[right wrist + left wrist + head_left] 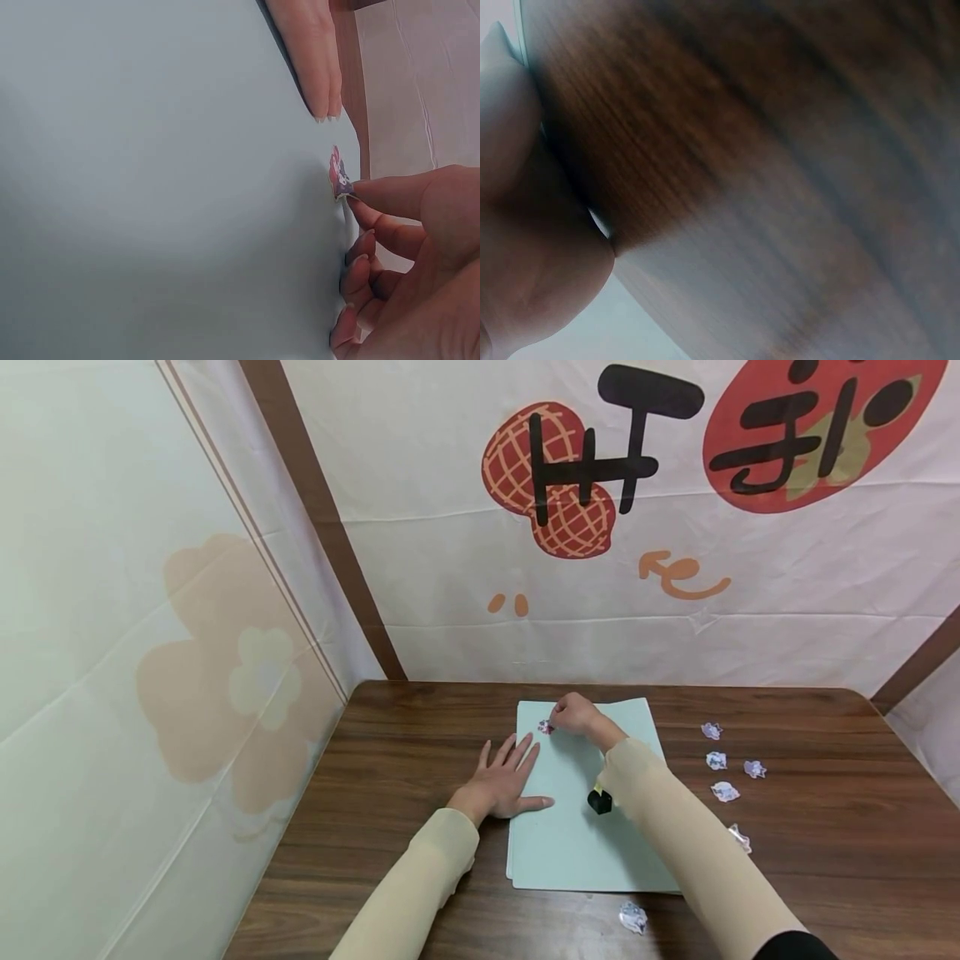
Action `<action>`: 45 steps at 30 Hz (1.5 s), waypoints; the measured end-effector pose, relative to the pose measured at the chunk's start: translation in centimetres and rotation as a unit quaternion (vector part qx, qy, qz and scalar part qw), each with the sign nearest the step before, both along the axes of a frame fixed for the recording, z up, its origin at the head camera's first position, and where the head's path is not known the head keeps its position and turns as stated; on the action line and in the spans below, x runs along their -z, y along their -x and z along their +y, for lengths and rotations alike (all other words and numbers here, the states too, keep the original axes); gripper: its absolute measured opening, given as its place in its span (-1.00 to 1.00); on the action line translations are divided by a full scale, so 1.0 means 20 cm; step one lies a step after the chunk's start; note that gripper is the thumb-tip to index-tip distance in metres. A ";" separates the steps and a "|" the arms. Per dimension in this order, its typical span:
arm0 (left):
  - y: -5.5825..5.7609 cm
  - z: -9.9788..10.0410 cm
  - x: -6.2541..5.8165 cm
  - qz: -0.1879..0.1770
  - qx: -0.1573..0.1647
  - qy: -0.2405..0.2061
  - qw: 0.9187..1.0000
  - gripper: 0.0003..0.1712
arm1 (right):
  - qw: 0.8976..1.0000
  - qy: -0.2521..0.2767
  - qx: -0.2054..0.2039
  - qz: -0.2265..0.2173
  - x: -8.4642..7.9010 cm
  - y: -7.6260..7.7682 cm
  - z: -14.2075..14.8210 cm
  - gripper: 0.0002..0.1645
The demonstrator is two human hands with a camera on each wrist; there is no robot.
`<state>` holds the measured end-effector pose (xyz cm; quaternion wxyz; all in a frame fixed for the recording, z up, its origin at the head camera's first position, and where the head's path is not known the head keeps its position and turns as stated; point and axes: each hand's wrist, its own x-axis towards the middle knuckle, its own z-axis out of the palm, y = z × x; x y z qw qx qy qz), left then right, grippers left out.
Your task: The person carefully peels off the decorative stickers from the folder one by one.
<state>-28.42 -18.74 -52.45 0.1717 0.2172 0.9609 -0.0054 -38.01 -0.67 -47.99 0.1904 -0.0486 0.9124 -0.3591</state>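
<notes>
My right hand [576,713] pinches a small colourful sticker [340,174] by its edge, between thumb and forefinger. The sticker lies close over the upper left corner of a pale blue-green sheet of paper [555,852]. In the right wrist view the other fingers of this hand [420,247] curl beneath the thumb. My left hand [510,781] rests spread out on the paper's left edge, thumb pointing inward. Only its blurred side [547,277] shows in the left wrist view, beside the brown table.
Several small stickers [725,792] lie on the wooden table [390,793] right of the paper. Another sticker [633,917] lies near its bottom edge. A small black cube [599,801] shows at the right wrist. A printed cloth [450,460] hangs behind the table.
</notes>
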 end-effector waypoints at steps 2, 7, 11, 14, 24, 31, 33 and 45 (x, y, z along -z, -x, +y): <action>0.00 0.00 0.00 0.001 0.000 0.002 1.000 0.16 | 1.000 0.006 0.000 0.000 0.00 0.00 0.00 -0.81; 0.00 0.00 0.00 0.004 -0.001 0.009 1.000 0.16 | 1.000 0.027 -0.009 -0.007 -0.01 -0.01 0.02 -0.79; -0.01 0.00 -0.01 0.000 -0.004 0.004 1.000 0.16 | 0.999 0.040 -0.017 -0.015 -0.02 -0.02 0.03 -0.78; -0.01 0.01 -0.01 -0.005 -0.006 0.000 1.000 0.16 | 0.998 0.049 -0.022 -0.019 -0.03 -0.02 0.04 -0.78; 0.00 0.01 0.00 -0.004 -0.006 0.007 1.000 0.17 | 0.997 0.063 -0.023 -0.027 -0.06 -0.03 0.06 -0.75; -0.03 0.02 -0.06 -0.005 0.000 0.009 1.000 0.15 | 0.996 0.079 0.008 -0.034 -0.06 -0.04 0.07 -0.77; -0.03 0.02 -0.08 -0.003 0.003 0.003 1.000 0.14 | 0.996 0.079 0.008 -0.032 -0.06 -0.05 0.07 -0.77; -0.04 0.01 -0.06 0.002 0.000 -0.006 1.000 0.14 | 0.997 0.075 -0.018 0.023 -0.10 -0.09 0.10 -0.69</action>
